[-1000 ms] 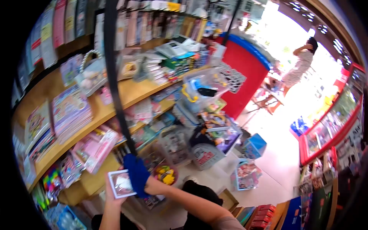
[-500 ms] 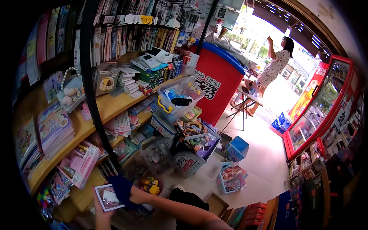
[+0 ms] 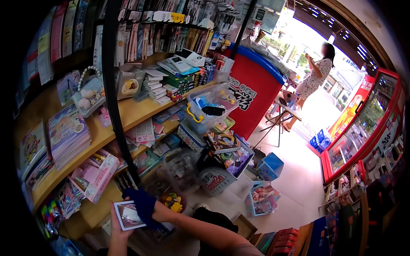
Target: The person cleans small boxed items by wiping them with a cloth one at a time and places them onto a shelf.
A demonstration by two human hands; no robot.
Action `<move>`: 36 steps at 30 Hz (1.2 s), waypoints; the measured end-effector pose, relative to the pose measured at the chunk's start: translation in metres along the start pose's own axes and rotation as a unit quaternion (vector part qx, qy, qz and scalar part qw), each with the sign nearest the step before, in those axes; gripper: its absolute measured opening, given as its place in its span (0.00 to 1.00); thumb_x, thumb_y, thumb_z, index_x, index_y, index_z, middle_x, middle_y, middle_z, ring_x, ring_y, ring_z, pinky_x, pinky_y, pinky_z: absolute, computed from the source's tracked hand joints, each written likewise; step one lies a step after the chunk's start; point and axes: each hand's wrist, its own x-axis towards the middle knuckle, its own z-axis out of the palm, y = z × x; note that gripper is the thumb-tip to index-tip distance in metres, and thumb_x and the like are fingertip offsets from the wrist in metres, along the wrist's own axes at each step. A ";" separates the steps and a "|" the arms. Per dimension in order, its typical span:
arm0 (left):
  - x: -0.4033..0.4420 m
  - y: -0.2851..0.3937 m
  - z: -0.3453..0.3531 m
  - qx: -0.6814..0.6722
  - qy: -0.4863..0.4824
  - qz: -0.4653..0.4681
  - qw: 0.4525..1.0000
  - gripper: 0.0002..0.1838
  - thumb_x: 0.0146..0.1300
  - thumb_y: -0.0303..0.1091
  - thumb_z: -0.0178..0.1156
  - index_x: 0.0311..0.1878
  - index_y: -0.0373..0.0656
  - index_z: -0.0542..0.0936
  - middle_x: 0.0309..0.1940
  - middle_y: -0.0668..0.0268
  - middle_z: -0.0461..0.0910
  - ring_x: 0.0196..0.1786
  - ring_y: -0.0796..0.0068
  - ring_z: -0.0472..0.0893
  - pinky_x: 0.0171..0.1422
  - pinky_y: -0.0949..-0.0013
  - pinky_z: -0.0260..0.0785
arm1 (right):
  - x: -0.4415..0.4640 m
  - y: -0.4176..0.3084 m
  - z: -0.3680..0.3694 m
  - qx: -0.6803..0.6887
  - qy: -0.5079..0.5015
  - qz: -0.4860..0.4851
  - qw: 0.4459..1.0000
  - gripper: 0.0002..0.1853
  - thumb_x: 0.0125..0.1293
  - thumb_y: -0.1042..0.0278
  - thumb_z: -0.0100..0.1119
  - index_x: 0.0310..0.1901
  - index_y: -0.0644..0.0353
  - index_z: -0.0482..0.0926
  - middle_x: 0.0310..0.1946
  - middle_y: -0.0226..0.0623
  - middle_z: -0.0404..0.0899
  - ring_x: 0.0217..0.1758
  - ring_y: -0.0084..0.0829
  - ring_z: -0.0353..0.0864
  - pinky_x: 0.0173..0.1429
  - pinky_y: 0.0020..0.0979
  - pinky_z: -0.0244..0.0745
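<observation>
A small flat box (image 3: 129,216) with a white rim and a pale item inside lies in my left hand (image 3: 115,228), whose fingers grip its left side. My right hand (image 3: 159,212) is wrapped in a bunched dark blue cloth (image 3: 142,205) and holds it against the box's upper right part. The cloth hides most of the right hand's fingers. Just right of the cloth, a round tub (image 3: 174,202) holds yellow items.
Wooden shelves (image 3: 102,135) with booklets and boxes run along the left, behind a black post (image 3: 112,81). Bins (image 3: 181,170) and a blue box (image 3: 270,166) stand on the floor. A person (image 3: 317,70) stands near the doorway, beside a red fridge (image 3: 355,126).
The view has swung, and the shelves sit slightly further right than half a second ago. Both hands still hold the box and cloth. The person by the doorway has lowered their raised arms.
</observation>
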 end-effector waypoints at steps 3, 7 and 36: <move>-0.001 -0.006 -0.001 -0.003 0.037 -0.013 0.999 0.35 0.63 0.68 0.42 0.53 0.43 0.74 0.46 0.55 0.79 0.49 0.56 0.79 0.55 0.49 0.71 | -0.004 0.008 -0.005 -0.027 0.040 0.042 0.998 0.28 0.53 0.86 0.50 0.60 0.65 0.66 0.53 0.44 0.74 0.60 0.35 0.71 0.65 0.29 0.60; 0.006 -0.008 -0.011 0.022 0.051 0.006 0.998 0.36 0.63 0.67 0.42 0.55 0.43 0.73 0.45 0.57 0.79 0.48 0.60 0.79 0.54 0.51 0.72 | -0.010 0.022 -0.004 -0.009 0.075 0.114 0.991 0.24 0.49 0.89 0.46 0.50 0.66 0.74 0.44 0.45 0.78 0.53 0.33 0.75 0.60 0.30 0.66; 0.003 0.003 0.002 -0.096 -0.117 -0.097 0.984 0.43 0.57 0.75 0.38 0.66 0.51 0.65 0.63 0.39 0.62 0.61 0.34 0.66 0.61 0.29 0.56 | 0.016 -0.033 -0.017 0.370 0.139 0.304 0.867 0.08 0.63 0.72 0.52 0.42 0.63 0.77 0.32 0.32 0.77 0.31 0.23 0.76 0.37 0.25 0.73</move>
